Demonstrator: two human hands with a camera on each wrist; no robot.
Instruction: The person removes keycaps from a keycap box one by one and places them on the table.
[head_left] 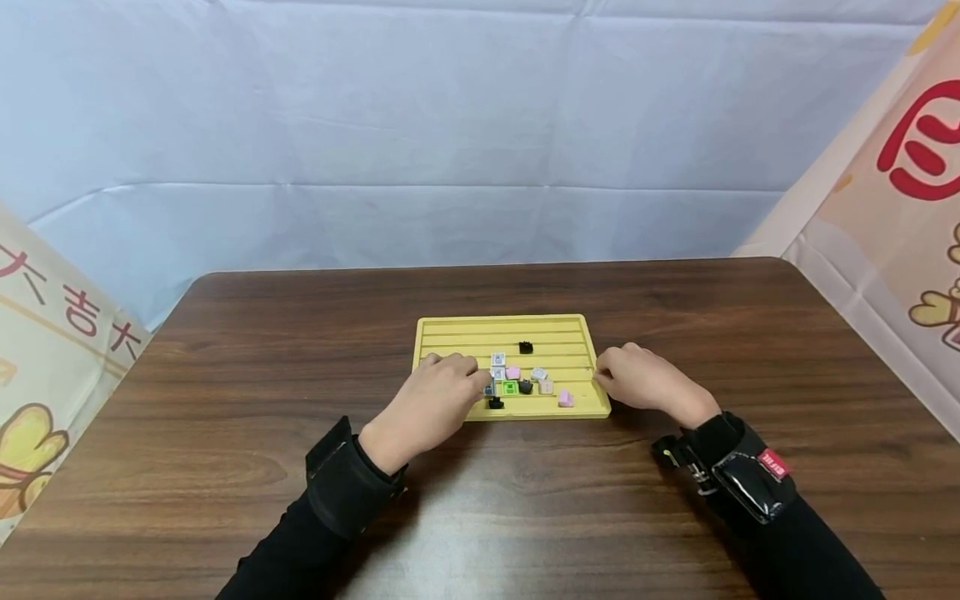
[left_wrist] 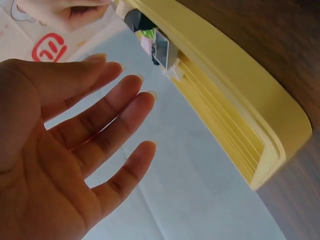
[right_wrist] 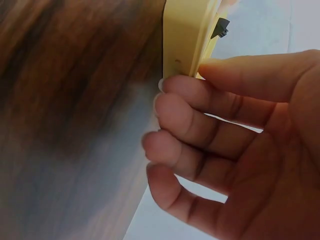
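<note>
A shallow yellow ridged tray (head_left: 465, 337) lies on the table with several small blocky pieces on it. Among them are a bright green square (head_left: 510, 387), a pink piece (head_left: 566, 399), a pale square (head_left: 498, 359) and a black piece (head_left: 526, 347). My left hand (head_left: 437, 398) hovers over the tray's left part, fingertips beside the cluster. Its fingers are loosely bent and hold nothing in the left wrist view. At the tray's right edge my right hand (head_left: 647, 382) pinches the rim, thumb on top and fingertips (right_wrist: 172, 110) against the outer side wall.
The brown wood-grain table (head_left: 262, 358) surrounds the tray. A pale blue cloth (head_left: 450, 125) hangs behind it. Printed cloths stand along the left (head_left: 45, 375) and right (head_left: 885, 233) sides. Both wrists wear black straps.
</note>
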